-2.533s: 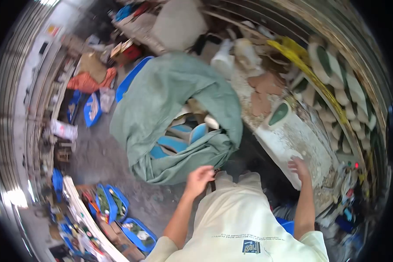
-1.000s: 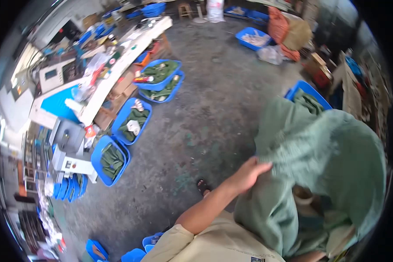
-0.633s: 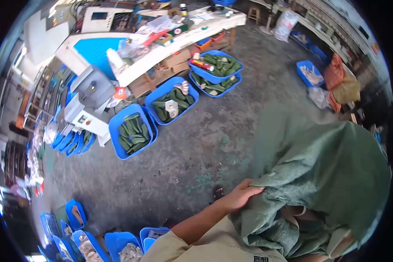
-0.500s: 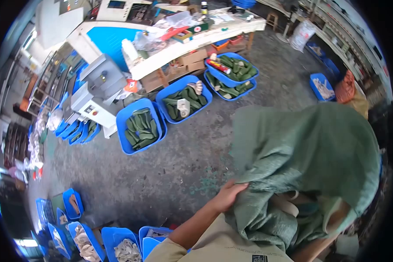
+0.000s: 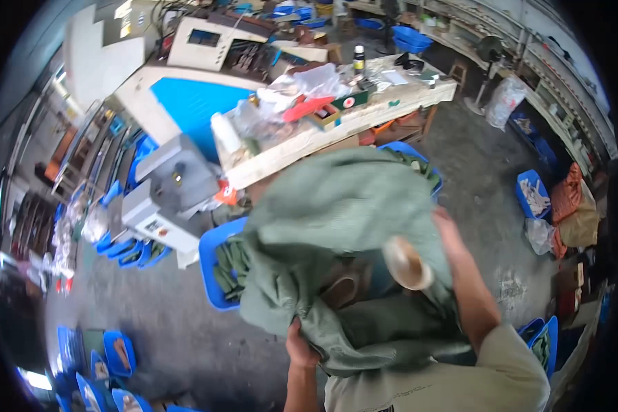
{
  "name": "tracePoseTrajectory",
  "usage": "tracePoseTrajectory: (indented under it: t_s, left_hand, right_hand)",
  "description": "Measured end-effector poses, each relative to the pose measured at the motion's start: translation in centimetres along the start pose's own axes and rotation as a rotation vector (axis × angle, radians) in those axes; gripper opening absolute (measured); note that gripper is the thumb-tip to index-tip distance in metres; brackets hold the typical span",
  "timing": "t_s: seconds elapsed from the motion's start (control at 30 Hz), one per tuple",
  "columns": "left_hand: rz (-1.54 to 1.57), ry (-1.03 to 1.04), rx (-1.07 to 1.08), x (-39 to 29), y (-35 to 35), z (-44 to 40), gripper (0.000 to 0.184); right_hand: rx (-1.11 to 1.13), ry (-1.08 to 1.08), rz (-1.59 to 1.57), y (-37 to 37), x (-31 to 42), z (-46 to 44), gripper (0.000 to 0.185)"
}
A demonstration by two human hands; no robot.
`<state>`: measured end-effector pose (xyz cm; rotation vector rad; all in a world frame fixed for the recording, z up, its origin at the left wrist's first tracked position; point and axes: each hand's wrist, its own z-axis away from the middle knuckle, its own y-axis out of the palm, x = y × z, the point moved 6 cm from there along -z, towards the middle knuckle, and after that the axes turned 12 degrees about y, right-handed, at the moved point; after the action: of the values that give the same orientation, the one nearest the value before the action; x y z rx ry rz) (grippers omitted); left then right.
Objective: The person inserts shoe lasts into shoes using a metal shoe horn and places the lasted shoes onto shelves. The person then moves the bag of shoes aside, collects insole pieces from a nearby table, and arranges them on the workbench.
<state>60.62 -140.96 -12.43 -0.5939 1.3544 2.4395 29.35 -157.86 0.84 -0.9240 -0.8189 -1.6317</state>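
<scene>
A large green woven sack (image 5: 329,199) is held up in front of my body, its mouth facing me. My left hand (image 5: 302,345) is closed on the gathered near edge, thumb on the outside. My right hand (image 5: 446,226) grips the sack's right side, with the fingers partly hidden by the cloth. A blurred beige-and-brown rounded piece (image 5: 406,264) shows in the sack's mouth. Deeper in, another brownish piece (image 5: 340,292) lies in shadow; I cannot tell what kind these are.
Beyond the sack stands a cluttered white workbench (image 5: 336,130). Blue bins with green pieces, such as the nearest bin (image 5: 213,288), are partly covered by the sack. A grey machine (image 5: 165,199) is at left. More blue bins (image 5: 120,353) sit lower left, with orange sacks (image 5: 567,196) at right.
The sack has swung from the right to the middle, and its mouth now shows more. My right hand has come into clear view on its side. The camera view has shifted too.
</scene>
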Motion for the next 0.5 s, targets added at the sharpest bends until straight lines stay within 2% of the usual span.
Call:
tracePoseTrajectory:
  t_s: [0.03, 0.07, 0.1, 0.13, 0.17, 0.2, 0.23, 0.27, 0.3, 0.33, 0.4, 0.47, 0.5]
  left_hand:
    - [0.032, -0.029, 0.021, 0.0, 2.3, -2.7, 0.047]
    - [0.064, -0.058, 0.042, -0.2, 4.5, -5.2, 0.047]
    - [0.099, -0.046, 0.074, 0.0, 5.4, -8.8, 0.046]
    - [0.053, -0.039, 0.047, 0.4, 5.8, -12.6, 0.046]
    - [-0.002, -0.031, 0.016, 0.6, 5.6, -16.7, 0.046]
    - [0.012, -0.012, 0.110, 1.4, 5.7, -21.5, 0.046]
    - [-0.045, 0.008, 0.107, 1.9, 6.0, -25.6, 0.048]
    - [-0.101, 0.028, 0.105, 2.6, 6.0, -29.9, 0.050]
    - [-0.227, 0.031, -0.002, 3.5, 3.6, -34.8, 0.047]
    - [-0.242, 0.012, 0.010, 4.7, 1.6, -38.5, 0.047]
    - [-0.156, 0.019, -0.180, 6.0, 0.5, -44.3, 0.044]
    - [-0.149, -0.037, -0.253, 6.2, 0.7, -51.1, 0.045]
    - [-0.185, -0.036, -0.310, 5.5, 3.1, -52.5, 0.046]
  right_hand:
    - [0.138, -0.046, 0.096, 4.0, 2.8, -3.2, 0.033]
    - [0.114, -0.102, 0.267, 7.6, 6.0, -5.3, 0.034]
    - [0.305, -0.176, 0.396, 10.5, 7.3, -10.0, 0.033]
    - [0.340, -0.565, 0.585, 13.9, 10.9, -10.9, 0.031]
    - [0.193, -0.640, 0.747, 15.5, 12.7, -13.3, 0.029]
    - [0.084, -0.631, 0.815, 16.1, 14.0, -16.2, 0.027]
    - [-0.025, -0.618, 0.881, 16.3, 14.9, -19.5, 0.026]
    - [-0.087, -0.721, 0.821, 16.5, 14.7, -23.0, 0.026]
    - [-0.154, -0.813, 0.757, 16.5, 14.5, -25.0, 0.028]
    - [-0.179, -0.869, 0.705, 15.8, 14.3, -26.8, 0.030]
    - [-0.221, -0.990, 0.761, 13.7, 14.0, -27.7, 0.028]
    - [-0.151, -0.743, 1.007, 9.0, 10.2, -31.9, 0.026]
    - [-0.039, -0.622, 1.089, 5.0, 4.9, -35.4, 0.026]
